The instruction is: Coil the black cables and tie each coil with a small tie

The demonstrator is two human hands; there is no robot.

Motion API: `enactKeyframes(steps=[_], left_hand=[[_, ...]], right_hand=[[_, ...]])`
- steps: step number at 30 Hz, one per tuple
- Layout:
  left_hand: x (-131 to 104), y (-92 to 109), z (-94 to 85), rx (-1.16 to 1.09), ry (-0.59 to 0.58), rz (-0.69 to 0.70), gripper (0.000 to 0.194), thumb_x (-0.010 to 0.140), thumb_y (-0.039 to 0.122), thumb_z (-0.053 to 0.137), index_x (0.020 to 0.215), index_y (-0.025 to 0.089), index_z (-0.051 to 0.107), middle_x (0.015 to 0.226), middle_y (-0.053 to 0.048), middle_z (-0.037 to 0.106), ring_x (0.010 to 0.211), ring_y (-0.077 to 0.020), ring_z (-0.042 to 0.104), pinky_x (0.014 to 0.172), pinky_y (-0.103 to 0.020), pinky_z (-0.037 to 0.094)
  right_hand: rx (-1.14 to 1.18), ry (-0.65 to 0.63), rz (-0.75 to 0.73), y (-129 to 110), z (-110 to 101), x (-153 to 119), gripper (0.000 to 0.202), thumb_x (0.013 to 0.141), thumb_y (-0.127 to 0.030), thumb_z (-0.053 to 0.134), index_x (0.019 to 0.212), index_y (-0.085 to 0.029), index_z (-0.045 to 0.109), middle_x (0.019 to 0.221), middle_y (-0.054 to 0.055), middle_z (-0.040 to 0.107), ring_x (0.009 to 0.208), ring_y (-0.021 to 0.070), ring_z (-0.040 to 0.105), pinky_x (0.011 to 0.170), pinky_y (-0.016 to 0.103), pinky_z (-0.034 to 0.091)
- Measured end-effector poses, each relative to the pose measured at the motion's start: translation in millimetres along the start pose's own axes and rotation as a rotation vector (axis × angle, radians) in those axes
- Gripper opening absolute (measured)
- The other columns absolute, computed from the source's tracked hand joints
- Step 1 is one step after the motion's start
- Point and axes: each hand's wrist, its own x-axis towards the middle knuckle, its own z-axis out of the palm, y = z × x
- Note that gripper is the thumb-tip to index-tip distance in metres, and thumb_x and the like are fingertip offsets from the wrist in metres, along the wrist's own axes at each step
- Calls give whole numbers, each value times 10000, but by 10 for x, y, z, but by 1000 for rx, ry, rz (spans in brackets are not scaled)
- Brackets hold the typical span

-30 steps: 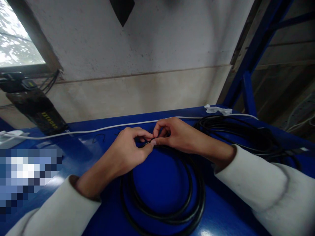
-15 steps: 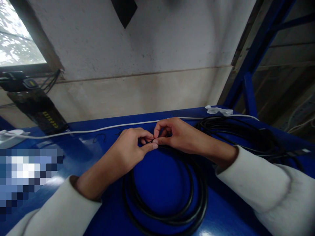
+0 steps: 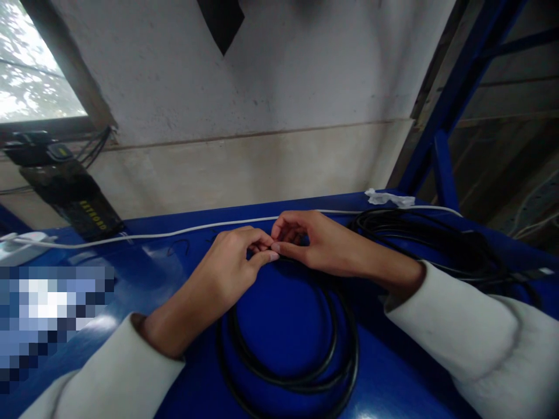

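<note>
A coil of black cable stands out in several loops on the blue tabletop in front of me. At the coil's far side my left hand and my right hand meet, thumb and fingertips of each pinched together. Whatever sits between the fingertips is small, dark and mostly hidden by them. Behind my left hand lie short thin black wire pieces. White sleeves cover both forearms.
A second black cable coil lies at the right, near a crumpled white scrap. Along the table's back runs a white cord to a white power strip. A dark bottle stands at the left.
The right side of the coil has shifted a little to the left. Both hands keep their pinch at nearly the same spot, with slight finger movement.
</note>
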Motion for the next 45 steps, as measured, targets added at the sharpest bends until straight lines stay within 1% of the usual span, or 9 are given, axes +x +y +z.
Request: enactKeyframes(steps=[6, 9, 14, 20, 29, 35, 38, 40, 45], left_hand=[[12, -7, -8, 79, 153, 104, 86, 930, 167, 766, 992, 222, 789, 974, 6, 796, 890, -185, 721, 833, -301, 506], [28, 21, -8, 45, 202, 88, 74, 927, 168, 770, 977, 218, 793, 999, 1, 804, 938, -188, 730, 850, -297, 506], [70, 61, -2, -25, 163, -19, 77, 879, 166, 806, 900, 237, 828, 899, 17, 817, 812, -181, 726, 742, -292, 505], [77, 77, -19, -155, 92, -95, 126, 876, 147, 789, 836, 248, 852, 856, 21, 838, 828, -189, 759, 772, -288, 533], [63, 99, -31, -248, 103, -118, 162, 933, 195, 728, 901, 260, 873, 941, 5, 857, 906, -211, 785, 830, -295, 561], [55, 73, -43, -239, 124, -173, 139, 926, 264, 733, 879, 235, 860, 892, -9, 853, 838, -230, 783, 750, -307, 558], [53, 15, -103, -137, 138, -127, 173, 953, 310, 700, 891, 226, 838, 890, -22, 844, 824, -239, 774, 764, -333, 570], [35, -81, -189, -21, 183, -79, 199, 979, 343, 669, 941, 232, 829, 953, -35, 844, 904, -256, 776, 867, -375, 584], [-131, -486, -444, 251, 174, 56, 287, 1009, 412, 622, 1144, 242, 811, 1220, -78, 806, 1169, -297, 727, 1093, -476, 531]], right_hand=[[-13, -28, -76, -72, -17, -36, 192, 920, -122, 635, 1079, -183, 723, 1042, 43, 790, 956, 193, 748, 855, 300, 554], [-60, -6, -107, -64, -24, -29, 197, 905, -174, 715, 1099, -199, 740, 1091, 36, 794, 1011, 215, 747, 894, 315, 548], [-144, 11, -105, -32, -6, -12, 142, 927, -185, 727, 1060, -197, 776, 1032, 26, 813, 933, 198, 754, 824, 291, 532], [-110, 23, -131, 9, 16, -23, 145, 932, -170, 722, 1053, -214, 787, 1021, 10, 825, 913, 176, 768, 804, 263, 535], [-238, 79, -195, 56, -12, -29, 219, 928, -177, 742, 1129, -252, 782, 1068, -1, 822, 953, 182, 760, 846, 277, 523], [-268, 79, -224, 41, -17, -36, 213, 949, -195, 730, 1150, -247, 777, 1069, 10, 818, 945, 193, 751, 847, 287, 518], [-311, 68, -226, 44, -24, -41, 197, 967, -209, 712, 1147, -242, 785, 1065, 18, 817, 948, 197, 750, 872, 299, 520], [-351, 82, -206, 66, -40, -44, 205, 973, -238, 713, 1165, -236, 786, 1078, 34, 817, 965, 210, 753, 903, 315, 525], [-412, 109, -149, 160, -110, -49, 229, 973, -286, 720, 1186, -238, 790, 1145, 63, 807, 1062, 243, 744, 988, 359, 526]])
